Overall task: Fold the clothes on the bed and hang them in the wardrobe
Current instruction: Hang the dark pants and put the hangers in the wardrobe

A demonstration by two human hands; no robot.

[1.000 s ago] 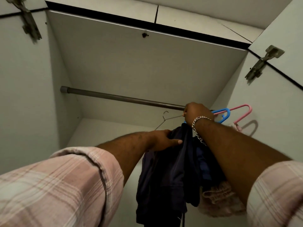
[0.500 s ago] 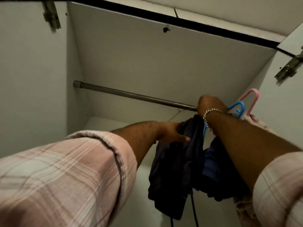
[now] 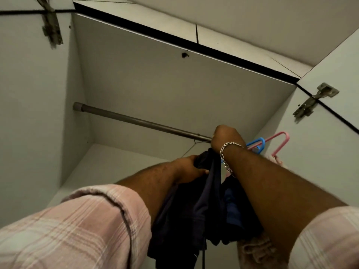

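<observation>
Your right hand [image 3: 225,136] is fisted at the wardrobe rail [image 3: 139,121], apparently round a hanger hook; your left hand [image 3: 189,167] grips the limp navy garment [image 3: 194,206] near its top. Keep hold there; it's soft and light.

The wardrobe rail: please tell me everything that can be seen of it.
The wardrobe rail is a round grey bar that looks like metal, with a paler cap where it meets the left wall. It runs level across the wardrobe, sloping down to the right in this view. Its left part is bare. At its right end the right hand covers it; beyond that, a blue hanger and a pink hanger show.
</observation>
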